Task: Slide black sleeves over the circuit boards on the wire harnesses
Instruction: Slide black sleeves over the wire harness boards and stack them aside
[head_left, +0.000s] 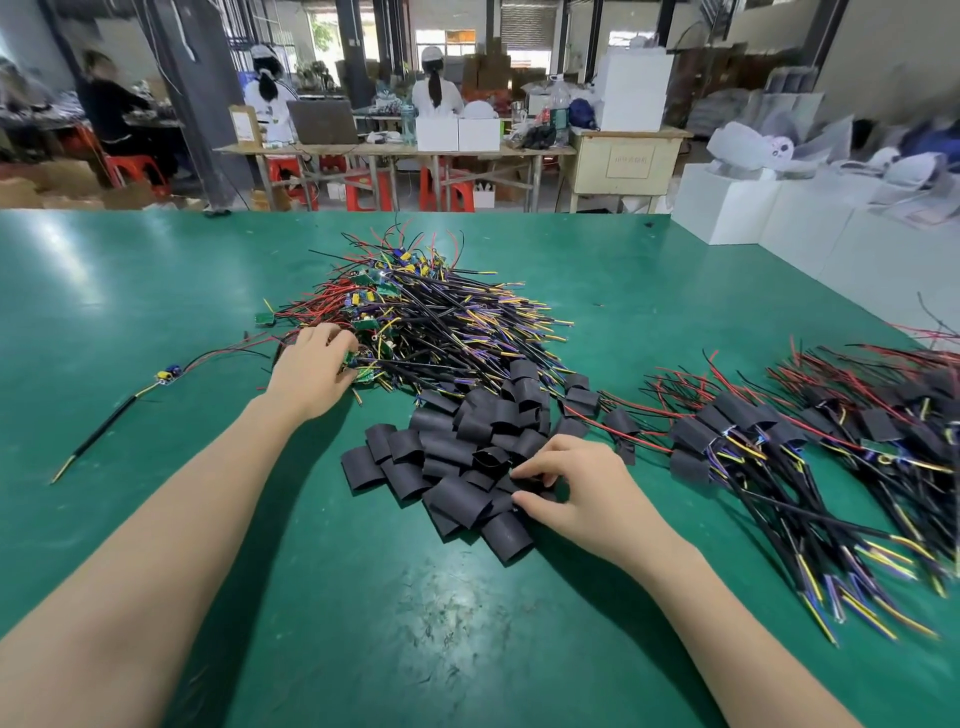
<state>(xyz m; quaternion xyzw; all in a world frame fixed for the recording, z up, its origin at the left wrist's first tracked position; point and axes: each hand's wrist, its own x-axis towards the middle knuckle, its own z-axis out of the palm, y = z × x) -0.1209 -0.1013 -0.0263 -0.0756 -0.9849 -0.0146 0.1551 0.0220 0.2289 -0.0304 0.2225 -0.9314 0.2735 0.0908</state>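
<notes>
Green table (156, 291), tangled heap of bare wire harnesses (441, 312), pile of black sleeves (457, 457) in front, sleeved harnesses (810, 447) at right, single harness (124, 405) at left

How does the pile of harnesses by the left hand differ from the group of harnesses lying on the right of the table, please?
The pile of harnesses shows bare green circuit boards; the group on the right has its boards covered by black sleeves. The pile is a tangled heap; the group on the right lies spread in rough rows. The left hand reaches into the pile; neither hand touches the group on the right. Both rest on the green table and have red, black and yellow wires.
</notes>
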